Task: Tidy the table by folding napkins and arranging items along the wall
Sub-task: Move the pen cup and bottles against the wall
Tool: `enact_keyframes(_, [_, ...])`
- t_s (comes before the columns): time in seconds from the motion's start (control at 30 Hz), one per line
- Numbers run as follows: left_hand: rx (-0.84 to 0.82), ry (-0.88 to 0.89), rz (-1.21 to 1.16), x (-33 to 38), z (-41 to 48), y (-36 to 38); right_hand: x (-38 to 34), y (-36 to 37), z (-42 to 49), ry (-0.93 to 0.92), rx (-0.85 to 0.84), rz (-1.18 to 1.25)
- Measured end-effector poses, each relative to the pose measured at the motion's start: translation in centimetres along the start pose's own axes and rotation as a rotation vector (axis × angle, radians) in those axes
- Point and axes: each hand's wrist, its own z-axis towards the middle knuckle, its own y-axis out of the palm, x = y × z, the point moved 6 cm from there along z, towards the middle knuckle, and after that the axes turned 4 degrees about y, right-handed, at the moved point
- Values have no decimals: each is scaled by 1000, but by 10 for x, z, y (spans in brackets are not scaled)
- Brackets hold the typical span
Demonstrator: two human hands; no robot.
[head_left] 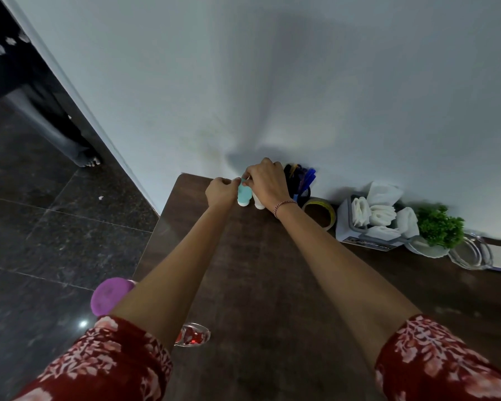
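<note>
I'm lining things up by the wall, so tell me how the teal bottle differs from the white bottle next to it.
The teal bottle is teal with a white base; the white bottle looks all white. Fingers of the left hand and right hand pinch the teal bottle's top; the white bottle sits mostly hidden under the right hand. Both stand on the table by the wall.

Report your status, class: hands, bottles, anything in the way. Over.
Left hand pinches the teal bottle, right hand grips the white bottle. Both bottles upright on the table at the wall. Pen holder crowds the right side, tape roll beyond.
</note>
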Motion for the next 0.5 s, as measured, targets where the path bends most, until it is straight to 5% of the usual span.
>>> enact_keyframes(0.5, [-46,-11,93,7,-6,-11,-4,1,-4,-15,-25,-64])
